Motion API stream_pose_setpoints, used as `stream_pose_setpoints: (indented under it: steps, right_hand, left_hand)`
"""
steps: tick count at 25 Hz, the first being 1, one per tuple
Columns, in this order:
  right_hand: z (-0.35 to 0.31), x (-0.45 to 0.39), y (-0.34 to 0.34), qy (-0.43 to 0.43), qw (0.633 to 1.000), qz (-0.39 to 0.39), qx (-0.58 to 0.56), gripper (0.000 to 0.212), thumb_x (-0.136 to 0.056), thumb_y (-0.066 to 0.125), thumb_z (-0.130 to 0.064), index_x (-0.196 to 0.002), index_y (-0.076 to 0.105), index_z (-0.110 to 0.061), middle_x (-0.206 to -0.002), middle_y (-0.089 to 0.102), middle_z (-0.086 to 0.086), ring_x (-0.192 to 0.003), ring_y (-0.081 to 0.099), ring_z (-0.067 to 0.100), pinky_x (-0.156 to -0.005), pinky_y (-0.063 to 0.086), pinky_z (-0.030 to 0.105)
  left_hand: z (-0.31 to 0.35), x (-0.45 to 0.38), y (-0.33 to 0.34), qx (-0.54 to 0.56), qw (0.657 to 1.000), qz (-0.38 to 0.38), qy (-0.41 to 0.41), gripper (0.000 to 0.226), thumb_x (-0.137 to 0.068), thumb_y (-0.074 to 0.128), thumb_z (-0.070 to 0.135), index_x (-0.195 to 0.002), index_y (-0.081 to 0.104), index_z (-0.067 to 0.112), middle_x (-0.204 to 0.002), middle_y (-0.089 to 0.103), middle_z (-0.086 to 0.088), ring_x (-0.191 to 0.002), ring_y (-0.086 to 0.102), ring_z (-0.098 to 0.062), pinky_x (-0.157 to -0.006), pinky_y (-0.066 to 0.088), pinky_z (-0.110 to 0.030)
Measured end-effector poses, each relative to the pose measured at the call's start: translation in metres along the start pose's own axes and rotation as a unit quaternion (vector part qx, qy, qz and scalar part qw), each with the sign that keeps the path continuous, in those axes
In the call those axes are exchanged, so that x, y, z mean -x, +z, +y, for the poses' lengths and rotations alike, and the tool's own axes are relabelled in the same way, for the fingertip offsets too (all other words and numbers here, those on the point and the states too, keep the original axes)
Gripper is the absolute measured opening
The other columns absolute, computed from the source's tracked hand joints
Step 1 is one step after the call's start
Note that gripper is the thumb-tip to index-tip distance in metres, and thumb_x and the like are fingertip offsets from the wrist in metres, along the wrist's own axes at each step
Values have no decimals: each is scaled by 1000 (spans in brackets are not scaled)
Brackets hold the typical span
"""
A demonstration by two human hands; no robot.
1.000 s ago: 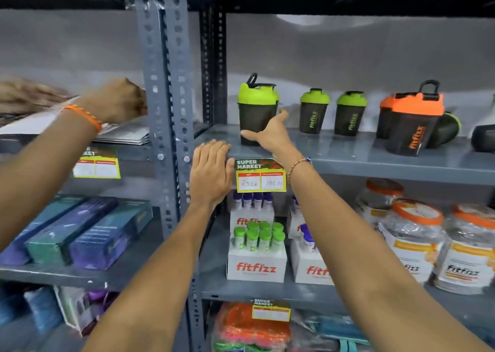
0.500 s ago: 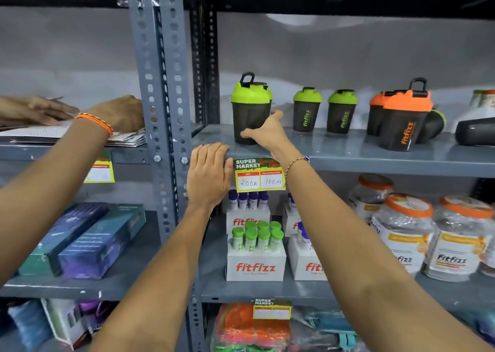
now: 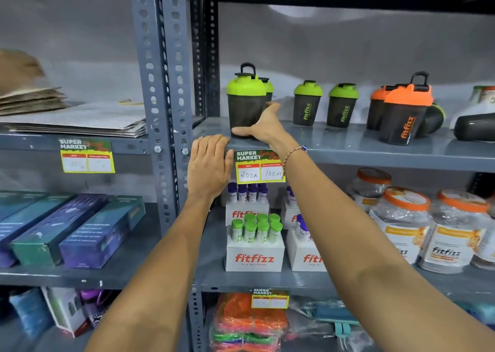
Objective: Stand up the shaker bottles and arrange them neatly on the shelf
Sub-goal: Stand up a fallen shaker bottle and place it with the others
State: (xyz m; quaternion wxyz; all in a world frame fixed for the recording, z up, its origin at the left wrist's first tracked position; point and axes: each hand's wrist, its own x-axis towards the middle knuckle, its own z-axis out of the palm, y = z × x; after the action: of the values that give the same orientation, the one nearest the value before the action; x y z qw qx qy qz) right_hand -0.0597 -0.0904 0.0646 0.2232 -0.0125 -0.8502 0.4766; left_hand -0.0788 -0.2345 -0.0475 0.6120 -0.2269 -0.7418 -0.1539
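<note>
A large dark shaker bottle with a green lid (image 3: 245, 102) stands upright at the left end of the grey upper shelf (image 3: 361, 152). My right hand (image 3: 263, 128) grips its lower part, thumb across the front of the base and fingers up its right side. My left hand (image 3: 210, 164) lies flat on the shelf's front lip, holding nothing. Another green-lidded shaker (image 3: 268, 87) stands just behind the first. Two small green shakers (image 3: 307, 103) (image 3: 342, 106) and two orange-lidded shakers (image 3: 404, 114) stand further right. A green-lidded shaker (image 3: 436, 118) and a dark shaker (image 3: 474, 126) lie on their sides.
A perforated steel upright (image 3: 166, 83) borders the shelf on the left. Stacked paper (image 3: 80, 121) lies on the neighbouring shelf. A price tag (image 3: 259, 166) hangs on the lip. Below are fitfizz tube boxes (image 3: 254, 255) and orange-lidded jars (image 3: 401, 223).
Another person's hand and wrist on the left neighbouring shelf have gone from view. My right hand stays on the green shaker's base and my left hand stays on the shelf lip.
</note>
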Motion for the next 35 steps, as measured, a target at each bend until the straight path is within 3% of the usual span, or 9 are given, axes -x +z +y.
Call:
stream_pose_setpoints:
  steps: [5,10,14,17,19,23,27,31,35]
  right_hand:
    - [4,6,-8,28,998,-56,-7,91,-70,81,-8,-133,15,-5,-108,51,11,-107,56,25,-92,52,37]
    - [-4,2,-4,-5,998,-29,57,114,-59,88,-38,-139,14,-4,-143,36,15,-130,41,28,-109,38,44]
    - [7,2,-9,27,997,-69,-20,95,-70,83,-14,-135,13,-6,-131,49,18,-106,53,21,-94,49,36]
    - [7,3,-2,-1,1000,-16,11,106,-58,90,-32,-133,20,-8,-136,44,11,-125,46,26,-105,42,41]
    - [4,2,-4,-2,999,-36,17,120,-54,90,-40,-141,14,-7,-144,36,11,-131,40,26,-108,40,42]
    - [9,0,-13,28,995,-89,-37,96,-71,82,-12,-136,11,-6,-131,50,17,-107,56,23,-77,52,27]
    - [5,3,-6,7,997,-72,-5,132,-54,90,-34,-145,-4,-16,-146,36,10,-132,42,28,-108,40,41]
    - [11,-7,-10,25,993,-101,-56,125,-70,82,-7,-148,-15,-11,-142,43,10,-128,45,26,-106,40,36]
    - [10,-7,-4,8,996,-85,-38,132,-57,90,-22,-146,-8,-25,-143,43,9,-130,45,27,-111,38,45]
  left_hand:
    - [0,5,-1,1,1000,-3,2,33,-99,41,27,-112,61,4,-111,64,-13,-103,54,-29,-100,36,-42]
    - [1,-3,2,-9,1000,5,-1,34,-99,39,27,-111,60,3,-110,63,-14,-101,54,-29,-99,36,-42]
    - [0,3,1,-1,1000,2,-4,36,-99,38,28,-110,61,3,-110,63,-13,-102,55,-30,-100,34,-42]
    - [0,4,1,-5,1000,4,-4,36,-99,38,28,-110,61,3,-111,63,-13,-103,54,-30,-100,34,-41]
    - [1,-1,1,1,1000,6,-7,35,-99,38,27,-110,61,3,-111,63,-13,-104,52,-28,-100,34,-41]
    - [2,0,-1,-6,1000,-1,-7,36,-99,38,28,-111,61,3,-111,63,-13,-104,52,-28,-101,33,-40]
    - [2,1,-1,-5,1000,-11,-6,36,-98,39,28,-112,60,3,-112,63,-13,-105,50,-28,-100,34,-41]
    - [1,2,0,-2,1000,-11,-6,35,-99,38,28,-113,60,3,-113,63,-13,-105,53,-30,-100,35,-42]
    - [1,1,1,-3,1000,-11,-5,36,-99,37,28,-113,60,4,-113,63,-13,-104,54,-30,-100,37,-43]
